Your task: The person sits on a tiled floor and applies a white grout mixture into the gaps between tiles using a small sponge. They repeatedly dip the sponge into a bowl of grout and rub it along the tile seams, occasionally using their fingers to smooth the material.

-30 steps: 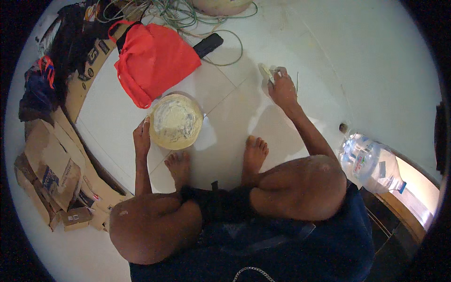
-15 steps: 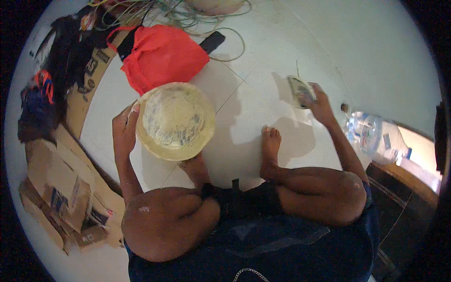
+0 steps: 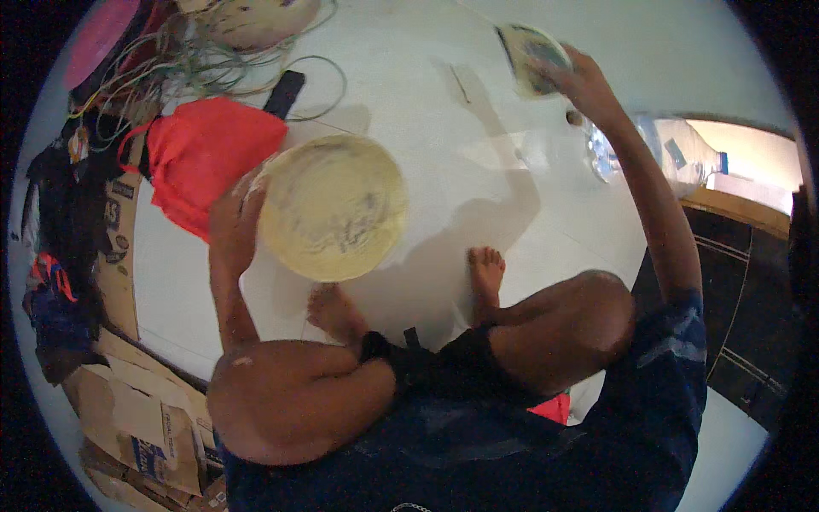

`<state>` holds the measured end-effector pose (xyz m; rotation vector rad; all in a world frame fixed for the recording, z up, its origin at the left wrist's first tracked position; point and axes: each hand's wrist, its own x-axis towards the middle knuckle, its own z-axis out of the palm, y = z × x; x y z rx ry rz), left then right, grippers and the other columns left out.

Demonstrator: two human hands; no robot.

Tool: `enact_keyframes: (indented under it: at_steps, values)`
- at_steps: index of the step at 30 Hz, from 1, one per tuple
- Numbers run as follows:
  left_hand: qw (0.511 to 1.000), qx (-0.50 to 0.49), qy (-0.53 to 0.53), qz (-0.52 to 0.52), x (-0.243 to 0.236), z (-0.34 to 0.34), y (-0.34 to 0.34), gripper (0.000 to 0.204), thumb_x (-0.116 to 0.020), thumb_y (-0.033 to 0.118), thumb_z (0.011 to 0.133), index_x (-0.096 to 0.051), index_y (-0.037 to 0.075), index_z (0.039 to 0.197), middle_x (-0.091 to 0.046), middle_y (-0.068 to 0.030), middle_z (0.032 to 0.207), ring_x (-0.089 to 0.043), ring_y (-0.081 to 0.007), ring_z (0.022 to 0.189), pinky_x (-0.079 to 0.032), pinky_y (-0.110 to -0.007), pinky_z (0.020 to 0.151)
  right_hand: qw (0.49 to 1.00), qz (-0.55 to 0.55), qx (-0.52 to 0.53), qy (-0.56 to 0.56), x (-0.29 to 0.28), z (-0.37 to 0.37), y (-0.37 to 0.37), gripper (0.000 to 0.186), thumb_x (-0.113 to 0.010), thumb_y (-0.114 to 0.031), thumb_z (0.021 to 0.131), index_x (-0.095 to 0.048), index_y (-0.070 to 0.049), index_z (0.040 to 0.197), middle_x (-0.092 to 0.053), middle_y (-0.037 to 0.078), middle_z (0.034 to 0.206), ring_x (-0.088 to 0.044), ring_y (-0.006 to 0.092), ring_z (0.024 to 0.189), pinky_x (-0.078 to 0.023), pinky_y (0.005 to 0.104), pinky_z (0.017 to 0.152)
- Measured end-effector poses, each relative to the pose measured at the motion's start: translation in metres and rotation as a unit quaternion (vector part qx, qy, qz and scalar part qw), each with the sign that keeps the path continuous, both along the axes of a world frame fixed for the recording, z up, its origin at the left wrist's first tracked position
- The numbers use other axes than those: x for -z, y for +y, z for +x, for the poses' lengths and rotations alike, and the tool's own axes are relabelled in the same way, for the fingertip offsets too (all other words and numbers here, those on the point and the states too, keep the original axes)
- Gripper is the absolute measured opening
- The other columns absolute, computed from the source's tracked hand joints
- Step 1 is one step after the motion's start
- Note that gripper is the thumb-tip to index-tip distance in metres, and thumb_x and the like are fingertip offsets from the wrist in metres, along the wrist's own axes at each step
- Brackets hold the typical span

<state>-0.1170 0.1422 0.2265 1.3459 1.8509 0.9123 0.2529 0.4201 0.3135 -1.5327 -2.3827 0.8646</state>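
Observation:
My left hand (image 3: 235, 224) grips the left rim of a round, pale yellow, bowl-shaped thing (image 3: 334, 209) with dark smudges over its middle. It hangs above my left foot, over the white floor, and its exact kind is unclear. Stretched far forward and to the right, my right hand (image 3: 589, 90) has its fingers closed on a smaller dish-like thing (image 3: 531, 61) with a pale curved rim and a darker face. Motion blurs both the fingers and this smaller thing, so its kind cannot be made out.
A red fabric bag (image 3: 217, 149) and a black phone-like slab (image 3: 286, 92) lie at the left front, beside tangled cables (image 3: 205, 64). Large clear plastic bottles (image 3: 661, 149) lie at the right, near dark tiles (image 3: 708, 290). Flattened cardboard (image 3: 145, 410) is at the lower left.
My right arm has reached farther forward, carrying the smaller thing away from me. The left hand keeps hold of the yellow thing. The whole view has shifted, with the bag now farther left.

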Motion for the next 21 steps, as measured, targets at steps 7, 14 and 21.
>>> enact_keyframes:
  at_steps: [7,14,21]
  values:
    - [0.977,-0.153,-0.108,-0.098,0.026,0.022,-0.051,0.039,-0.043,0.025,0.097,-0.055,-0.004,0.122,-0.062,-0.0128,0.112,-0.055,-0.0178,0.102,-0.041,-0.03,0.092,0.965,-0.132,-0.225,0.005,0.004,-0.093,0.031,0.048,-0.056,-0.031,0.088,-0.052,0.002,0.122,-0.06,0.019,0.109,-0.059,0.0246,0.098,-0.047,0.0379,0.088]
    - [0.9,-0.408,-0.02,-0.151,-0.025,0.066,-0.15,0.048,-0.042,0.036,0.097,-0.055,-0.003,0.122,-0.062,-0.0084,0.101,-0.055,-0.0137,0.089,-0.044,-0.027,0.08,0.835,-0.115,-0.517,0.147,0.065,-0.198,-0.055,0.04,-0.064,-0.037,0.079,-0.065,-0.004,0.101,-0.068,0.01,0.091,-0.063,0.0208,0.083,-0.049,0.0352,0.078]
    - [0.77,-0.622,0.133,-0.058,-0.02,0.105,-0.245,0.046,-0.046,0.039,0.096,-0.061,0.0,0.114,-0.056,-0.0039,0.075,-0.046,-0.0105,0.065,-0.038,-0.026,0.056,0.659,0.056,-0.709,0.244,0.076,-0.321,-0.162,0.04,-0.058,-0.029,0.088,-0.06,0.003,0.112,-0.066,0.017,0.093,-0.065,0.0228,0.082,-0.053,0.0361,0.075]
